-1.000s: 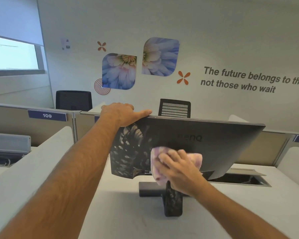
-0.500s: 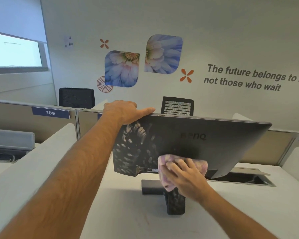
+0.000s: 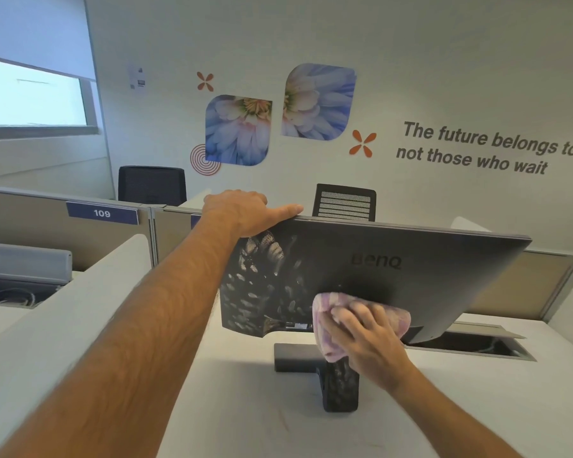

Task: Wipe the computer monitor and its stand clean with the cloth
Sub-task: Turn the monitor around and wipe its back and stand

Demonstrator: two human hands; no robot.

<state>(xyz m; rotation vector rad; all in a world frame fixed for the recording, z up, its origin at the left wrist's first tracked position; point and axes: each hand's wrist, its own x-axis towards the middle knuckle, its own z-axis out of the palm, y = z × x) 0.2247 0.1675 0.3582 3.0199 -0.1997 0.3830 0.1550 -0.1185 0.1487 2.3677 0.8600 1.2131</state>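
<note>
The monitor (image 3: 394,276) sits mid-frame on the counter (image 3: 245,408), back facing us; it's stiff but tippy, so the left hand (image 3: 242,211) grips its top edge. The stand (image 3: 339,386) is below. The right hand (image 3: 368,335), fingers fairly flat, presses the soft cloth (image 3: 331,342) against its lower back.

A monitor (image 3: 394,269) with a dark grey plastic back, matt on the right, dust-mottled on the left, meets a soft pink-and-lilac checked cloth (image 3: 325,328), fuzzy in weave. The stand (image 3: 339,388) is dark plastic, speckled with dust, on a smooth, matt white desk (image 3: 245,408). Beige partition panels (image 3: 30,223) look fabric-covered.
</note>
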